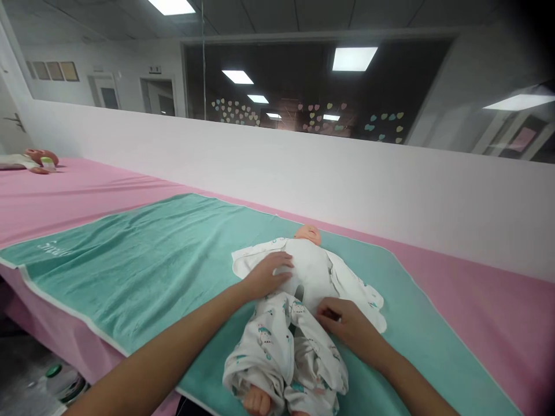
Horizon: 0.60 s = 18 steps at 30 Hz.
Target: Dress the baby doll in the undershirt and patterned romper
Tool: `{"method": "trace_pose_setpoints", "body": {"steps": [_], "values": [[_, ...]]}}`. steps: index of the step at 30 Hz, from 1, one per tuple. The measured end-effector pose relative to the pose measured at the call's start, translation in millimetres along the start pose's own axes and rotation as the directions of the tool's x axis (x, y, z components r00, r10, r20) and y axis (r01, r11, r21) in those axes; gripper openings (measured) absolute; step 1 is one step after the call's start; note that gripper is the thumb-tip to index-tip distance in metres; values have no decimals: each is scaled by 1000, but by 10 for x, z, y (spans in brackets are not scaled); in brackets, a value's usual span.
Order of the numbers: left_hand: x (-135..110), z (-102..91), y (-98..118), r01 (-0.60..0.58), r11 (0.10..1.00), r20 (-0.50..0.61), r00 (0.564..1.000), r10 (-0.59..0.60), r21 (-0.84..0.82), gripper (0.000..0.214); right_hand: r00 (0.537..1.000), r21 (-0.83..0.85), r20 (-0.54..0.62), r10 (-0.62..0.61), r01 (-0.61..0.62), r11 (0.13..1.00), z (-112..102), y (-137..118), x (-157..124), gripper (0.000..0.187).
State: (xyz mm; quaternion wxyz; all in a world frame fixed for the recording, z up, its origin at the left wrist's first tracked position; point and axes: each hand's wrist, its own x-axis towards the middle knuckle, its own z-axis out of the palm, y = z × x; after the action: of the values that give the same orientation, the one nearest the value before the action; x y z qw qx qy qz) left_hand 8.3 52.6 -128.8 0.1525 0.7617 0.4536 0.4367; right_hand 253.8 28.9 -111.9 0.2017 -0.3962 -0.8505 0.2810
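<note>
Operator: Where does the doll [310, 268] lie?
Inspector: On its back in front of you, on the green towel [143, 260], its head toward the white wall [243, 167] and its feet toward you. The towel is spread over a pink cover [468, 300].
Operator: State of the clothing?
Inspector: The patterned pants [269, 332] cover the legs as far as the lower torso, loosely creased; one bare foot [257, 400] shows at a cuff. The sleeves [355, 283] of a white garment lie spread to both sides.
Operator: And my left hand [269, 276]?
Inspector: Your left hand rests on the side of the torso, just above the pants. Its thumb stands apart from the fingers, which lie over the white cloth.
Operator: My right hand [341, 325]?
Inspector: Your right hand is at the opposite hip, fingers curled, tips at the edge of the pants. Whether they pinch the fabric, I cannot tell.
Operator: Surroundings?
Inspector: A second doll [42, 157] lies at the far left on the pink cover, well apart from your hands. Below, at lower left, stands a container with a green lid [54, 370]. Above the wall, a reflective pane [277, 69] shows ceiling lights.
</note>
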Motion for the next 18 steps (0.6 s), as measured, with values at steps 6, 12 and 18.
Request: {"method": "trace_pose_setpoints", "body": {"steps": [6, 12, 18], "values": [[43, 77, 112, -79, 995, 208, 974, 89, -56, 36, 989, -81, 110, -103, 112, 990, 148, -253, 58, 19], [-79, -171, 229, -103, 986, 486, 860, 155, -133, 24, 963, 21, 269, -33, 29, 999, 40, -349, -82, 8], [-87, -209, 294, -78, 983, 571, 805, 162, -169, 38, 997, 88, -18, 79, -77, 993, 154, -98, 55, 18]]}}
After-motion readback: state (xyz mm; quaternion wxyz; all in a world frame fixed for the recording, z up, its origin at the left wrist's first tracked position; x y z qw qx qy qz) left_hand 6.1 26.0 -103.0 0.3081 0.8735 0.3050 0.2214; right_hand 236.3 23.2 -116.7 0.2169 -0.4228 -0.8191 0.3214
